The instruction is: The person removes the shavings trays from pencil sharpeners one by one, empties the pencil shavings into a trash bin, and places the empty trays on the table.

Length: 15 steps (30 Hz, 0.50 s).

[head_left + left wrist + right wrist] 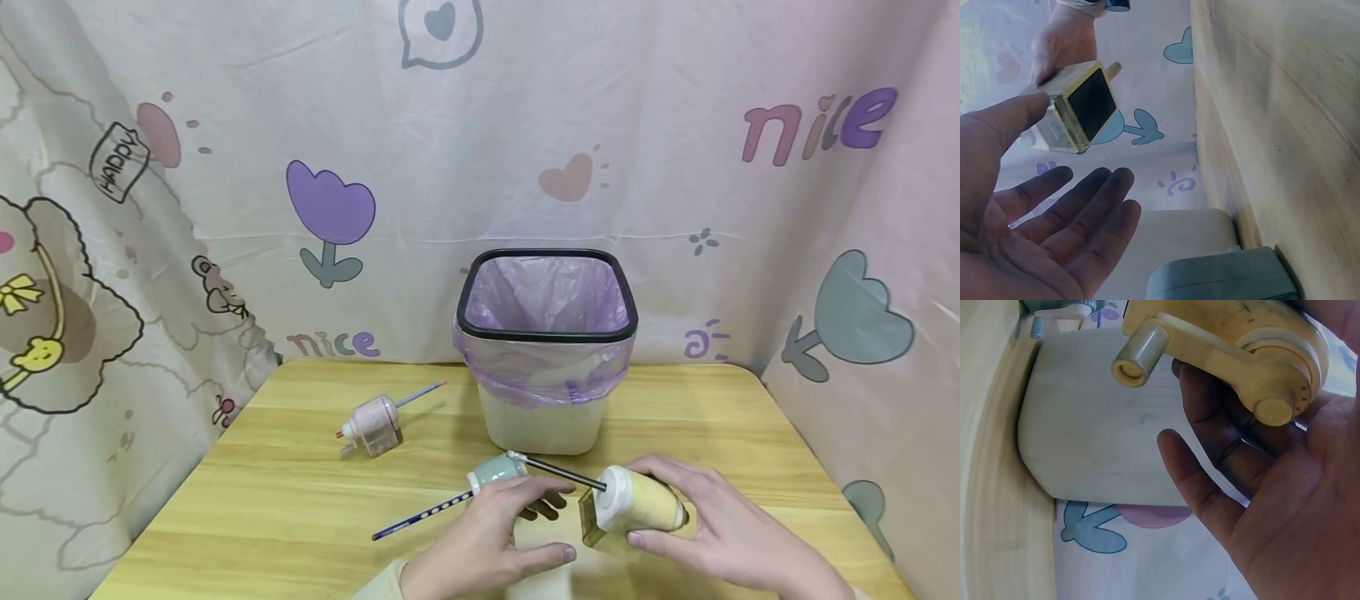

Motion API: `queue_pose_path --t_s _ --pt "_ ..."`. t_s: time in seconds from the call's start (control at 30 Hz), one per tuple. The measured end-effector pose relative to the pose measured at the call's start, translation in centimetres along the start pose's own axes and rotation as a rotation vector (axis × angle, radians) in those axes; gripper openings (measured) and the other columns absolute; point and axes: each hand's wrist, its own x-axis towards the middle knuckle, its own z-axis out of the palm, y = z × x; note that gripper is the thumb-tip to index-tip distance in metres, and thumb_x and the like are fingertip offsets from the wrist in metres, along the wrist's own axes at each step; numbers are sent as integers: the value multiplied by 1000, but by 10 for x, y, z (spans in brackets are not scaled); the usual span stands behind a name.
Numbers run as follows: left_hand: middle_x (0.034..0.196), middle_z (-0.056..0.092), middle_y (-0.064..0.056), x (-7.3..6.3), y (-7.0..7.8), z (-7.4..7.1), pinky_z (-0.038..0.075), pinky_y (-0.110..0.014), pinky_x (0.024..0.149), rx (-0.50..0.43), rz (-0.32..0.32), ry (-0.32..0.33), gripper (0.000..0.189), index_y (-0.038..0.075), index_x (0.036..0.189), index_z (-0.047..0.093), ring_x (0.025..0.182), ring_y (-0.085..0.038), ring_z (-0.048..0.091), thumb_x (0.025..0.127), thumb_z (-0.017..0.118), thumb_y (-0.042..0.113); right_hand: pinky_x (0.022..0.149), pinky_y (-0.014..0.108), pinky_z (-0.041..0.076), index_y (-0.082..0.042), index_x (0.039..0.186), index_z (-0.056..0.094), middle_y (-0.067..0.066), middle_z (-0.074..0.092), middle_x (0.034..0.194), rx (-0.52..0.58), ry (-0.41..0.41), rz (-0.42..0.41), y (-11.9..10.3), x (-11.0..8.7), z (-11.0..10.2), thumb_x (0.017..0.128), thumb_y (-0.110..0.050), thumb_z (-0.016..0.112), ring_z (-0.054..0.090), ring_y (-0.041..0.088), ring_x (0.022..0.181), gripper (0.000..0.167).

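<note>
Gripping yellow sharpener (648, 502): right hand (723, 521); left hand (495, 533) just beside, fingers loose.

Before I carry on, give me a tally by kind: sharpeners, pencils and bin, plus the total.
Sharpeners: 3 (pink sharpener, teal sharpener, yellow sharpener)
Pencils: 3 (light blue pencil, dark blue pencil, black pencil)
Bin: 1
Total: 7
</note>
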Motion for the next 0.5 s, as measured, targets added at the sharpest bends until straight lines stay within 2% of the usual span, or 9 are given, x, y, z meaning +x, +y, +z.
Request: queue_pose_path --t_s 0.17,0.5 --pt "124 76 7 2 0 1 59 -16 95 -64 -15 15 52 21 143 64 107 -1 70 97 81 37 67 17 47 -41 132 61 -28 66 103 -16 -4 0 -2 8 0 90 -35 88 57 -7 85 51" --pt "123 75 6 4 2 3 61 -15 92 -166 -95 14 48 19 139 66 105 1 71 96 82 35 67 16 49 -36 133 63 -25 65 104 26 6 -86 2 18 5 90 -30 88 58 -6 84 51"
